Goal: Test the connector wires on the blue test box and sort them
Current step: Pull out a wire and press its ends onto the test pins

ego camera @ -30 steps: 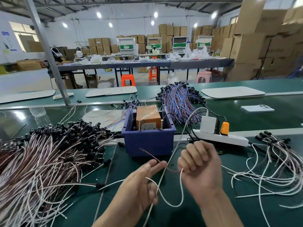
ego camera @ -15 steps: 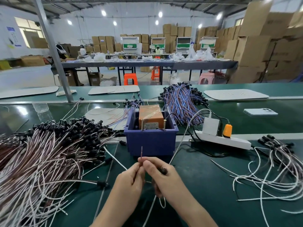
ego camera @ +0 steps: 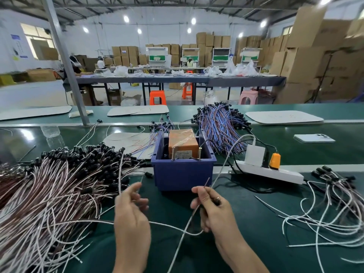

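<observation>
Head view: our right hand [ego camera: 211,209] pinches a connector wire [ego camera: 206,183] before the blue test box [ego camera: 183,174]. Our left hand [ego camera: 131,209] grips its white lead [ego camera: 120,174].

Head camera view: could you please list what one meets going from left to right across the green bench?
A pile of pink wires with black connectors → left hand → blue test box → orange plug → phone. The right hand overlaps the box, so it is left out.

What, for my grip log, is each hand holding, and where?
Right hand pinches a brown wire lead below its tip; left hand holds a white wire lead.
</observation>
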